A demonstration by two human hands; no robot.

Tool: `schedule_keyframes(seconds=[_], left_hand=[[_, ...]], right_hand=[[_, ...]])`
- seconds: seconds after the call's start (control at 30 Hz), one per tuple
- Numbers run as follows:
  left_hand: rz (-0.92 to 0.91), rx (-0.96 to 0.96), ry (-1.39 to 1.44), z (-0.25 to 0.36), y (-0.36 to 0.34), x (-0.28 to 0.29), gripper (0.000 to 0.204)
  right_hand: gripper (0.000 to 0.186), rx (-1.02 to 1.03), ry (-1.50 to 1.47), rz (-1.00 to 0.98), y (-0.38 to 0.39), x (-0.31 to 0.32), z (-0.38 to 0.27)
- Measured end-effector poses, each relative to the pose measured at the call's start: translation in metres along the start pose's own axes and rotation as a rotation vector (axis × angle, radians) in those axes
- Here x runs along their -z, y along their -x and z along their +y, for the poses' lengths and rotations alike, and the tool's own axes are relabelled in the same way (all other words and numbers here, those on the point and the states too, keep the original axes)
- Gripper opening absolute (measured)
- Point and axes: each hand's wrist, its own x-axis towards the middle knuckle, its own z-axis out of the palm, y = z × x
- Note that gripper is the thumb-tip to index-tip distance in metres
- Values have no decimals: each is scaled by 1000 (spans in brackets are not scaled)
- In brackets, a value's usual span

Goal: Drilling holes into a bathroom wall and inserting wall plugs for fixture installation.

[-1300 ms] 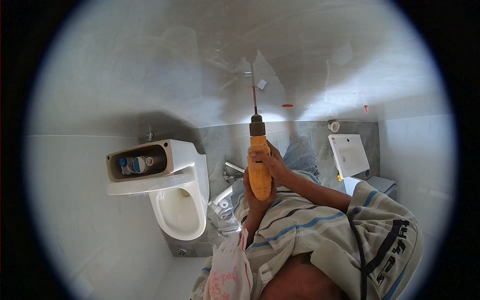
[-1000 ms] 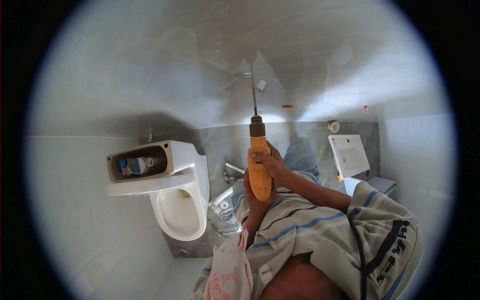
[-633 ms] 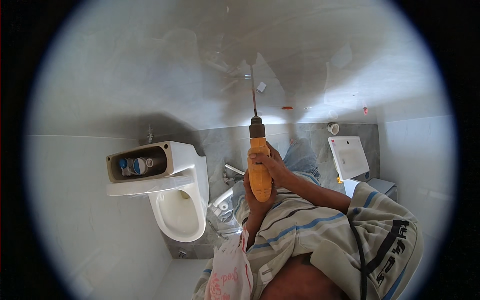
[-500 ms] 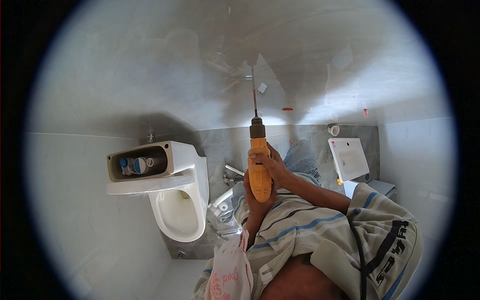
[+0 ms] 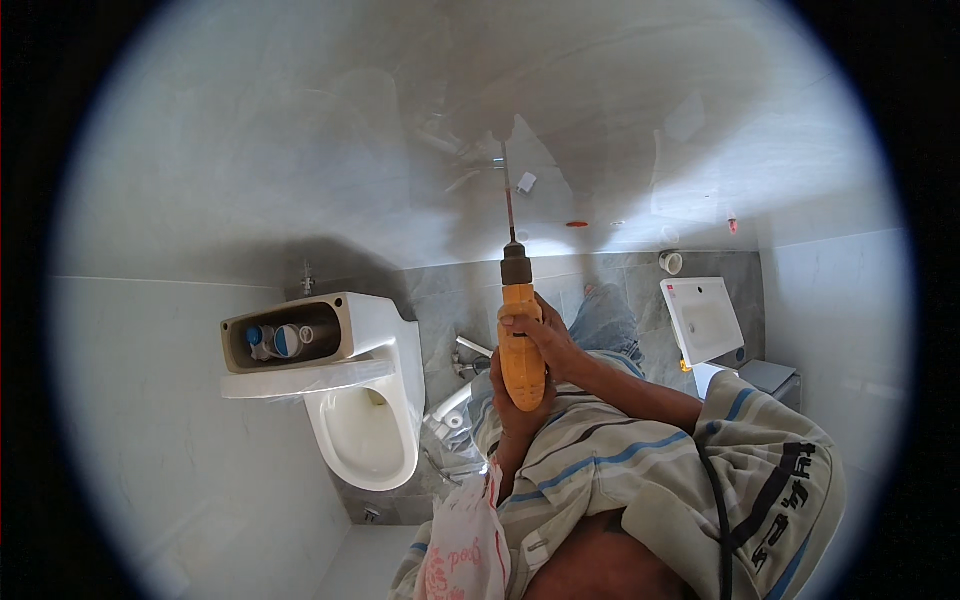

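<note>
A yellow power drill [image 5: 521, 360] with a dark chuck [image 5: 516, 265] points away from me toward the glossy grey tiled wall [image 5: 300, 150]. Its long thin bit [image 5: 510, 205] reaches up to the wall; I cannot tell whether the tip is in the tile. My right hand [image 5: 548, 338] is wrapped around the drill's body from the right, thumb across the top. Underneath the rear end, my left hand [image 5: 520, 418] is closed around the drill, its fingers partly hidden. A white plastic bag with red print [image 5: 465, 545] hangs by my left forearm.
To the left stands a white toilet [image 5: 370, 430], its tank open with parts inside. White pipe pieces [image 5: 452, 408] and fittings lie on the grey floor beside it. A white basin [image 5: 703, 318] and a pipe stub [image 5: 671, 263] are at right. A black cable [image 5: 718, 500] runs over my right shoulder.
The whole scene, drill included, sits slightly lower in the picture. Both hands keep the same hold on the drill.
</note>
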Motion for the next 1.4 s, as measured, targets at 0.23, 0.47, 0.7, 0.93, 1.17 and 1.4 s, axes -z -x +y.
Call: schedule_keyframes(seconds=[0.23, 0.47, 0.7, 0.93, 1.17, 1.4], left_hand=[[13, -49, -60, -8, 2, 2, 88], [8, -82, -65, -9, 0, 0, 91], [14, -87, -53, -5, -1, 0, 90], [3, -19, 9, -3, 1, -1, 85], [-4, -10, -2, 1, 0, -3, 84], [13, -30, 29, -12, 3, -4, 85]], right_hand=[[48, -7, 12, -10, 2, -1, -1], [48, -4, -4, -17, 1, 0, -3], [47, 8, 0, -16, 0, 3, 1], [46, -13, -12, -21, 1, 0, -2], [44, -10, 0, -10, 0, 2, -4], [46, -15, 8, -27, 0, 1, -3]])
